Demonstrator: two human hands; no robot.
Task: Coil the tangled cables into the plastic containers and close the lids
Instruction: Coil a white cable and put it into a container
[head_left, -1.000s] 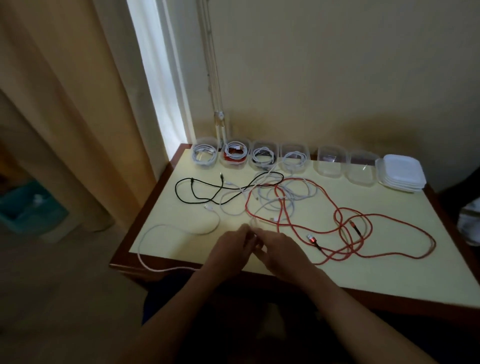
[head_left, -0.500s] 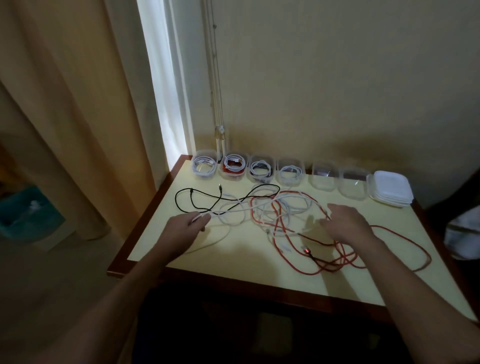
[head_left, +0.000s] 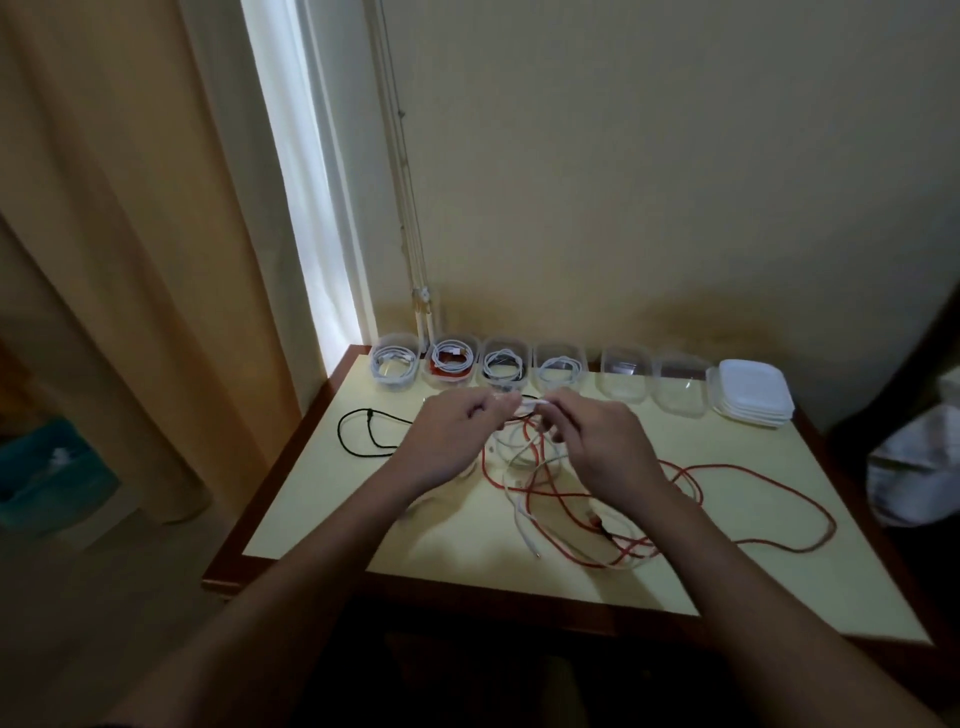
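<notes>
Spread before, left hand (head_left: 451, 441) and right hand (head_left: 605, 441) now pinch white cable (head_left: 531, 402) between them, ready for coiling.

Two bare forearms reach forward side by side, the left hand (head_left: 447, 441) and right hand (head_left: 605, 441) close together, backs up, curled fingers (head_left: 563, 411) pinching a thin white cable (head_left: 531, 402).

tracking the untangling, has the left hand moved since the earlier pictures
Yes. The left hand moved right, from below the leftmost container to meet the right hand on a white cable.
</notes>
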